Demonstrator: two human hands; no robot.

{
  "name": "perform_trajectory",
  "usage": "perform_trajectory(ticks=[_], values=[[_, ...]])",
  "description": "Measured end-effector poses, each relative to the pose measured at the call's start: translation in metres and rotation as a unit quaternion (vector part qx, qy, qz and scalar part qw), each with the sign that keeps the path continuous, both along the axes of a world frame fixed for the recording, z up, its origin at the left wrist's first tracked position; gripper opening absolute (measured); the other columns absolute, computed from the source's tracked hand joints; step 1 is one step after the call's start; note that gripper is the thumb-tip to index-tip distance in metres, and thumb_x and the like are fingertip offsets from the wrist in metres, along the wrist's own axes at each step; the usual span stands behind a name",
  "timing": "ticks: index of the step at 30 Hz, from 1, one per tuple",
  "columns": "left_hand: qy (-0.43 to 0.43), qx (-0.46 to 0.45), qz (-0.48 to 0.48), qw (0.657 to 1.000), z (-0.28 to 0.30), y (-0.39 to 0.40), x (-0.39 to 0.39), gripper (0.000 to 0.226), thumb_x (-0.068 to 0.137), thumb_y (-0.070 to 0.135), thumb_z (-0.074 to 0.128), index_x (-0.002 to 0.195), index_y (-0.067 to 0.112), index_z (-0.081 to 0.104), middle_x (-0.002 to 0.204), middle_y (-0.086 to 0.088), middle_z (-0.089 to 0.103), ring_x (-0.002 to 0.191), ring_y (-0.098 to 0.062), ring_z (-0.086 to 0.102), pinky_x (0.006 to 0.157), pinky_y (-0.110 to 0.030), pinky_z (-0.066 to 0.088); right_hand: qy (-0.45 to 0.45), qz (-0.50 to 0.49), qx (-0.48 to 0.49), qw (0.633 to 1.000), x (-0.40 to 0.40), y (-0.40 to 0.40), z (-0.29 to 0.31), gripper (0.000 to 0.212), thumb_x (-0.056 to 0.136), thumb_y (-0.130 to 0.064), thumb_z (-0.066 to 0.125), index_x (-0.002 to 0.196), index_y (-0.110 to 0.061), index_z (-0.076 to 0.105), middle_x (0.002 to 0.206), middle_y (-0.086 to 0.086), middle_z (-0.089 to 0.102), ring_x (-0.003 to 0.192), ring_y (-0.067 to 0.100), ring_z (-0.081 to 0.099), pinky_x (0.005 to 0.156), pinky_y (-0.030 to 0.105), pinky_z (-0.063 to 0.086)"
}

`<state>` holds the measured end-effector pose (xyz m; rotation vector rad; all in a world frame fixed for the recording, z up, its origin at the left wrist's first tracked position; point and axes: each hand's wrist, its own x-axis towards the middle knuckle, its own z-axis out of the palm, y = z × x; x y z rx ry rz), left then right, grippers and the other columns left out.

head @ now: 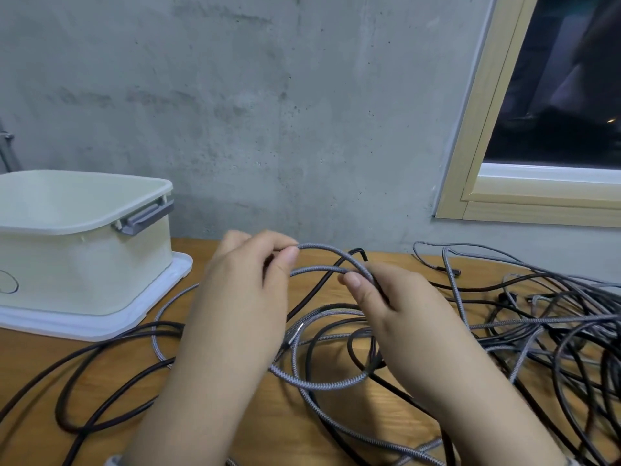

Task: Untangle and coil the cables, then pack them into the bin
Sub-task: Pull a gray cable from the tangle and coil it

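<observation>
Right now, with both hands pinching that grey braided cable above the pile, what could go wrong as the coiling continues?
The grey braided cable pinched by the left hand and right hand runs down into crossings with black cables; pulling may tighten a knot.

The tangled pile at right could be dragged toward the table edge.

The bin sits off to the left, so a loose coil may spring open on the way over.

Soft even light, slight blur, wide-angle edge bending.
</observation>
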<state>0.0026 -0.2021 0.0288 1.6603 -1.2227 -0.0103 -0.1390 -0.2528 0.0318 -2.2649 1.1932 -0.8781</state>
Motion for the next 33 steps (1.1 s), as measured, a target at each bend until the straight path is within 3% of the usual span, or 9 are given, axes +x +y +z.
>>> perform_trajectory(ticks=[3, 6, 11, 14, 19, 24, 28, 30, 33], values=[[0.137, -0.012, -0.013, 0.990, -0.002, -0.003, 0.001, 0.020, 0.094, 0.029, 0.053, 0.084, 0.039, 0.067, 0.056, 0.021, 0.057, 0.054, 0.000, 0.050, 0.056, -0.022, 0.036, -0.079, -0.004, 0.016, 0.997, -0.002, 0.002, 0.002, 0.022, 0.094, -0.042, 0.046, 0.088, -0.030, 0.063, 0.084, -0.008, 0.067, 0.084, 0.001, 0.057, 0.068, 0.015, 0.044], [0.191, -0.054, -0.007, 0.980, -0.006, -0.006, 0.001, 0.024, 0.097, 0.025, 0.051, 0.084, 0.039, 0.065, 0.057, 0.020, 0.058, 0.049, -0.001, 0.050, 0.056, -0.029, 0.042, -0.101, 0.011, 0.053, 0.993, -0.006, 0.004, 0.005, 0.006, 0.091, -0.037, 0.055, 0.090, -0.043, 0.056, 0.085, -0.017, 0.064, 0.083, -0.008, 0.056, 0.067, 0.008, 0.044], [0.237, -0.165, 0.050, 0.956, -0.012, -0.008, 0.012, 0.033, 0.099, 0.024, 0.046, 0.081, 0.048, 0.059, 0.064, 0.013, 0.053, 0.057, -0.016, 0.046, 0.059, -0.040, 0.039, -0.065, 0.021, 0.146, 0.987, -0.008, 0.007, 0.007, 0.020, 0.094, -0.038, 0.051, 0.083, -0.026, 0.060, 0.055, -0.008, 0.055, 0.037, 0.002, 0.045, 0.041, 0.015, 0.035], [0.214, -0.149, 0.036, 0.965, -0.011, -0.008, 0.012, 0.030, 0.098, 0.022, 0.049, 0.085, 0.045, 0.062, 0.071, 0.013, 0.056, 0.062, -0.015, 0.048, 0.062, -0.037, 0.040, -0.099, 0.008, 0.159, 0.982, -0.008, 0.008, 0.011, 0.034, 0.091, -0.052, 0.043, 0.081, -0.024, 0.060, 0.045, -0.013, 0.053, 0.037, -0.001, 0.046, 0.036, 0.010, 0.028], [0.147, -0.056, 0.017, 0.987, -0.009, -0.004, 0.007, 0.026, 0.095, 0.021, 0.053, 0.087, 0.042, 0.066, 0.068, 0.014, 0.064, 0.045, -0.006, 0.049, 0.049, -0.024, 0.039, -0.169, -0.005, 0.102, 0.980, -0.007, 0.008, 0.013, 0.042, 0.067, -0.072, 0.040, 0.082, -0.039, 0.061, 0.093, -0.008, 0.065, 0.084, -0.002, 0.057, 0.057, 0.008, 0.041], [0.134, 0.008, -0.039, 0.990, -0.003, -0.003, 0.001, 0.024, 0.097, 0.030, 0.045, 0.081, 0.038, 0.062, 0.059, 0.024, 0.060, 0.047, -0.001, 0.053, 0.049, -0.018, 0.043, -0.225, -0.069, 0.005, 0.972, -0.010, 0.002, 0.011, 0.018, 0.093, -0.026, 0.053, 0.081, -0.032, 0.065, 0.071, -0.016, 0.067, 0.077, -0.007, 0.056, 0.054, 0.003, 0.039], [0.129, 0.030, -0.083, 0.988, -0.002, -0.005, -0.005, 0.027, 0.098, 0.027, 0.041, 0.085, 0.042, 0.060, 0.061, 0.009, 0.057, 0.047, -0.001, 0.053, 0.054, -0.023, 0.046, -0.250, -0.085, 0.046, 0.963, -0.014, 0.004, 0.016, 0.046, 0.090, -0.050, 0.041, 0.080, -0.014, 0.067, 0.064, 0.001, 0.064, 0.058, 0.008, 0.053, 0.048, 0.024, 0.036], [0.128, 0.022, -0.069, 0.989, -0.003, -0.004, -0.004, 0.026, 0.098, 0.027, 0.042, 0.088, 0.042, 0.060, 0.062, 0.008, 0.056, 0.049, -0.004, 0.053, 0.055, -0.026, 0.043, -0.252, -0.065, 0.104, 0.960, -0.014, 0.010, 0.023, 0.063, 0.073, -0.070, 0.031, 0.082, -0.018, 0.065, 0.050, -0.009, 0.054, 0.045, 0.000, 0.048, 0.052, 0.024, 0.032], [0.128, -0.001, -0.026, 0.991, -0.002, -0.002, -0.002, 0.021, 0.098, 0.026, 0.043, 0.091, 0.040, 0.058, 0.064, 0.009, 0.057, 0.056, -0.007, 0.053, 0.054, -0.025, 0.037, -0.176, -0.052, 0.071, 0.980, -0.013, 0.011, 0.019, 0.033, 0.085, -0.057, 0.046, 0.080, -0.030, 0.064, 0.066, -0.009, 0.063, 0.067, -0.007, 0.056, 0.051, 0.011, 0.038]])
